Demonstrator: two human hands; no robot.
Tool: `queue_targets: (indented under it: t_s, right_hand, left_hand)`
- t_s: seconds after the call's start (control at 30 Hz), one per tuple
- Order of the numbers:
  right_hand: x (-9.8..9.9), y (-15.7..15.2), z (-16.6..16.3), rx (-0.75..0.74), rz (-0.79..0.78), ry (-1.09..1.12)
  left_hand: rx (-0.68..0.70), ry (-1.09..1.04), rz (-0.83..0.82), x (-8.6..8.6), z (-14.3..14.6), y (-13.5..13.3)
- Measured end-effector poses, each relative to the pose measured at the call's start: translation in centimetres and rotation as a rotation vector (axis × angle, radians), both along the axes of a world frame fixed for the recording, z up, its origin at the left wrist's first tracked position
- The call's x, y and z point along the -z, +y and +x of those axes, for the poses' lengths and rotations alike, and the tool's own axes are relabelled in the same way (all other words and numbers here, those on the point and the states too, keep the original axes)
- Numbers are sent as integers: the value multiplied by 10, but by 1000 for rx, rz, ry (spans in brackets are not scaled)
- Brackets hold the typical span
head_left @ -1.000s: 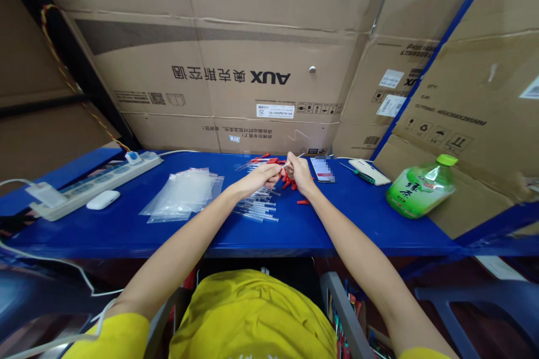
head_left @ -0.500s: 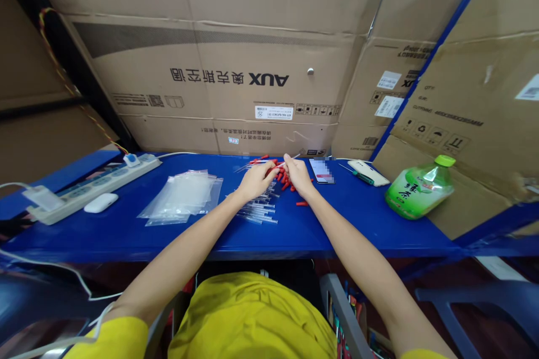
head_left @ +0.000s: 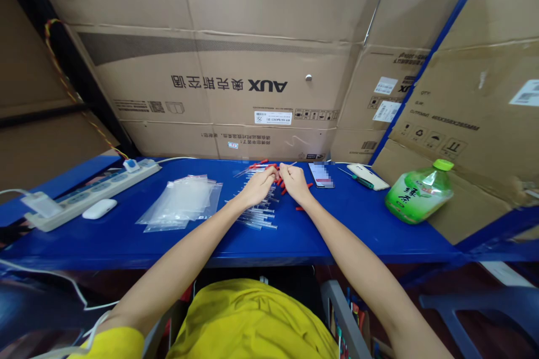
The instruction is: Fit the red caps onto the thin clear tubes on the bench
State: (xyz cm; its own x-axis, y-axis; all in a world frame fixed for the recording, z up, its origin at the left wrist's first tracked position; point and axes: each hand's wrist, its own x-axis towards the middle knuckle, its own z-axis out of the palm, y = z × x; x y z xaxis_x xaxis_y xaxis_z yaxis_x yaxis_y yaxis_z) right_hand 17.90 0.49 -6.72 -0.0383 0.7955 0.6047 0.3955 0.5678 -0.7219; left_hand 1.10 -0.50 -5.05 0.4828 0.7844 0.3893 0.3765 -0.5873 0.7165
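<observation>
above the table [head_left: 349, 221], arms [head_left: 347, 244] converge, right hand [head_left: 295, 183] pinching thin rod [head_left: 293, 163], left hand [head_left: 257, 188] curled, its grip unclear.

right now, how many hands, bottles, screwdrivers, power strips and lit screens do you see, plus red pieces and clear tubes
Hands: 2 (left hand, right hand)
Bottle: 1
Screwdriver: 1
Power strip: 1
Lit screen: 1
Total: 6
Red pieces and clear tubes overlap too much to count.

- Tubes [head_left: 261, 219]: clear, thin, loosely heaped beside my left hand [head_left: 257, 188].
- Red pieces [head_left: 283, 190]: short, scattered around my right hand [head_left: 296, 184].
- Rod [head_left: 293, 164]: slender, pinched there, mostly hidden.
</observation>
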Motion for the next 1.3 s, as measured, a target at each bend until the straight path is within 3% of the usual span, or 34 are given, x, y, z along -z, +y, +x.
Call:
queue_targets:
  t_s: [0.57, 0.83, 1.1, 1.3]
  right_hand:
    - [-4, -9, -11, 5, 80, -80]
    - [-6, -9, -13, -5, -5, 62]
    - [4, 4, -5, -89, -221, 194]
    - [-4, -3, 6, -124, -138, 88]
  left_hand:
    - [7, -164, -16, 4, 9, 8]
    - [34, -281, -206, 3, 12, 5]
    - [91, -380, -401, 3, 12, 7]
    - [205, -253, -457, 0, 2, 10]
